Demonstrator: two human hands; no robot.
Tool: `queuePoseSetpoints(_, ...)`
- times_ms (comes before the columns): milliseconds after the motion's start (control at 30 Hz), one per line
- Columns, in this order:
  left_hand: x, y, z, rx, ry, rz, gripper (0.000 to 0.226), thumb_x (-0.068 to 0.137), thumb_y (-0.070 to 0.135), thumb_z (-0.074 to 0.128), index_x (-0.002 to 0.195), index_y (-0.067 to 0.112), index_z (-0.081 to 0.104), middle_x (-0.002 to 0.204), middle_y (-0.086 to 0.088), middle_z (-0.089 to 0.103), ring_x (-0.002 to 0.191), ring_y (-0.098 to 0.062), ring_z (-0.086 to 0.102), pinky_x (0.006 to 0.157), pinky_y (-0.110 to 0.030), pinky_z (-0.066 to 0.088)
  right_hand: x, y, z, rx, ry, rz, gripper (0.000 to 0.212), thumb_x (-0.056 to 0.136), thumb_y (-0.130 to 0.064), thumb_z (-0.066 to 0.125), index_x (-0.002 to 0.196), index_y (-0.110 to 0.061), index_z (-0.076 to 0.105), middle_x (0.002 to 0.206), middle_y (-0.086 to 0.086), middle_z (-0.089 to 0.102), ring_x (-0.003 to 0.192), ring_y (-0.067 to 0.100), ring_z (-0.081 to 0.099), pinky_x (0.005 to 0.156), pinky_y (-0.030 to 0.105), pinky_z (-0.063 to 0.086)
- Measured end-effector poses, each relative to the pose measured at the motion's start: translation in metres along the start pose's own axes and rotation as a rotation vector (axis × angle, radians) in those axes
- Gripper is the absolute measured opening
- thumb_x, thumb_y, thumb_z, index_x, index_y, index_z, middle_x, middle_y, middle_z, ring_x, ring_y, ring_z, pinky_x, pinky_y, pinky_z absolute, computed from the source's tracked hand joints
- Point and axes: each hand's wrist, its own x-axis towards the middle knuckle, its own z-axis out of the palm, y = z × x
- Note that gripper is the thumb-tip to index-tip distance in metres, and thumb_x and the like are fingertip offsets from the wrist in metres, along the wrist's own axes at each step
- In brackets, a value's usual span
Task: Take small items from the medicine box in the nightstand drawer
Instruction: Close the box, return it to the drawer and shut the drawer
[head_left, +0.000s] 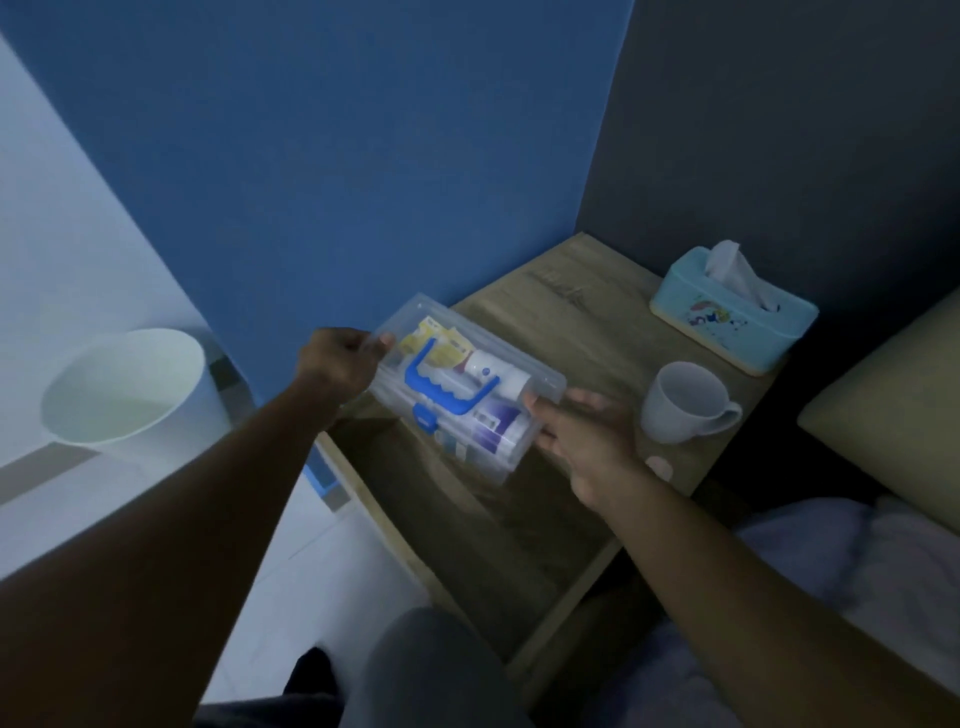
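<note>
A clear plastic medicine box (511, 452) with a blue handle and blue latch is held in the air above the open nightstand drawer (467, 525). Its lid is closed, and tubes, packets and a small white bottle show through the plastic. My left hand (337, 369) grips the box's far left end. My right hand (587, 441) holds its right end, thumb on the lid edge. The box tilts toward me.
The wooden nightstand top (571, 322) carries a white mug (680, 400) and a light blue tissue box (732, 312) at its right. A white bin (124, 384) stands on the floor at left. The bed with a pillow (893, 405) lies at right. My knee (441, 670) is below the drawer.
</note>
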Motion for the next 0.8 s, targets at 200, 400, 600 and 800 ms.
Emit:
queuePoseSetpoints(200, -0.018, -0.042, 0.016, 0.053, -0.119, -0.109, 0.033, 0.095, 0.037, 0.055, 0.103, 0.010, 0.071, 0.106, -0.017, 0.069, 0.102, -0.033, 0.064, 0.094, -0.046, 0.054, -0.024, 0.038, -0.003, -0.020, 0.061, -0.030, 0.064, 0.069, -0.014, 0.088, 0.125, -0.021, 0.058, 0.109, 0.007, 0.073, 0.085, 0.017, 0.077, 0.074, 0.042, 0.065)
queuePoseSetpoints(400, -0.017, -0.058, 0.028, 0.120, -0.123, -0.062, 0.040, 0.100, 0.036, 0.044, 0.116, 0.006, 0.064, 0.114, -0.014, 0.064, 0.107, -0.031, 0.059, 0.099, -0.047, 0.049, -0.035, 0.063, 0.003, -0.042, 0.091, -0.030, 0.061, 0.068, -0.019, 0.088, 0.122, -0.025, 0.060, 0.104, 0.003, 0.077, 0.088, 0.016, 0.077, 0.080, 0.044, 0.063)
queuePoseSetpoints(600, -0.011, -0.081, 0.041, 0.263, -0.228, -0.022, 0.035, 0.100, 0.039, 0.045, 0.109, 0.009, 0.061, 0.090, -0.007, 0.063, 0.077, -0.015, 0.060, 0.060, -0.027, 0.048, -0.022, 0.106, 0.012, 0.004, 0.138, 0.076, 0.060, 0.073, -0.015, 0.084, 0.126, -0.021, 0.058, 0.113, 0.006, 0.073, 0.097, 0.021, 0.073, 0.087, 0.046, 0.060)
queuePoseSetpoints(800, -0.007, -0.105, 0.066, 0.233, -0.316, -0.094, 0.019, 0.099, 0.028, 0.049, 0.106, 0.013, 0.058, 0.091, -0.004, 0.061, 0.072, -0.009, 0.058, 0.053, -0.020, 0.040, 0.009, 0.148, 0.010, -0.020, 0.235, 0.178, 0.058, 0.072, -0.014, 0.083, 0.123, -0.027, 0.059, 0.110, 0.002, 0.070, 0.094, 0.018, 0.072, 0.080, 0.041, 0.063)
